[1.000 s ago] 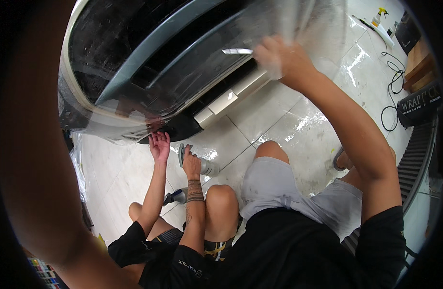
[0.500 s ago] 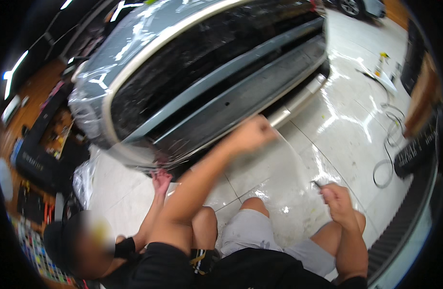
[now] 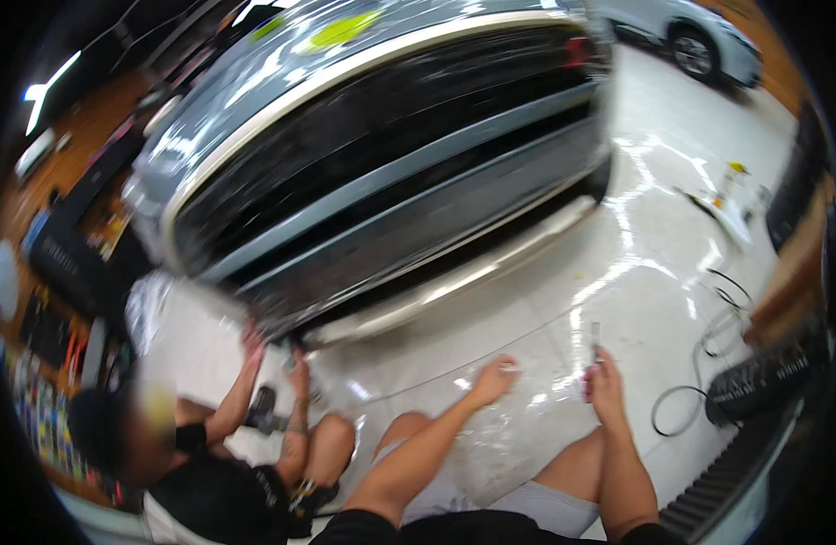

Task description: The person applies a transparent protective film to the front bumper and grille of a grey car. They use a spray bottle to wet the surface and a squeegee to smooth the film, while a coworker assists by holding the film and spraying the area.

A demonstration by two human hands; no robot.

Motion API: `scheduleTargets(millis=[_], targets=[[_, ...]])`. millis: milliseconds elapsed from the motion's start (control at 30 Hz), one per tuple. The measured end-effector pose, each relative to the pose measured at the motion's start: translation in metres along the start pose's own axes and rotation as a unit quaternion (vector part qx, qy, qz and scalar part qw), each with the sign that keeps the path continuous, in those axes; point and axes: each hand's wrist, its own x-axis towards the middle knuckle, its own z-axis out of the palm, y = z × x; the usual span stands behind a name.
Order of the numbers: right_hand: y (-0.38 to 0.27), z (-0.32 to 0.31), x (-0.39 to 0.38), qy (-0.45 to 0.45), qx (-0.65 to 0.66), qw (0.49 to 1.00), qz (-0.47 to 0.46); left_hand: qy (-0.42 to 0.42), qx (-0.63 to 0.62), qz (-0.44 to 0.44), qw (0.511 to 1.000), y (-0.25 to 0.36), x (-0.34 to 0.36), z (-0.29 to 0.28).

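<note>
My left hand (image 3: 495,378) is closed in front of the car's rear bumper, fingers curled together. A small pale bit shows at its fingertips, too blurred to name. To its right, my right hand (image 3: 605,386) grips a slim, cutter-like tool (image 3: 596,338) whose flat, greyish end points away from me. Both hands are above the tiled floor, apart from the car (image 3: 409,195). Clear film covers parts of its grey-blue body. A pale strip (image 3: 463,282) runs along the lower bumper edge.
On the left a co-worker (image 3: 218,472) sits with both hands at the bumper's lower corner. Crumpled clear film (image 3: 148,313) lies behind. To the right are a looped cable (image 3: 681,400), a black case (image 3: 767,386) and a spray bottle (image 3: 734,177). Another car (image 3: 699,45) stands at the far right.
My left hand has come back from the bumper, down toward my knees. My right hand has shifted slightly left with the tool. The co-worker's second hand now shows at the bumper corner.
</note>
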Motion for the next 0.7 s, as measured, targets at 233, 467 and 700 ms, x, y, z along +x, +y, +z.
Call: scheduleTargets(millis=[233, 467, 700], targets=[[0.022, -0.132, 0.018, 0.068, 0.101, 0.992, 0.044, 0.143, 0.394, 0.206, 0.884, 0.197, 0.040, -0.089], [-0.006, -0.222, 0.051, 0.153, 0.046, 0.987, -0.023, 0.054, 0.521, 0.058, 0.850, 0.070, 0.056, -0.130], [-0.108, -0.264, 0.134, 0.145, -0.080, 0.976, -0.138, -0.145, 0.196, -0.165, 0.956, -0.081, 0.029, -0.067]])
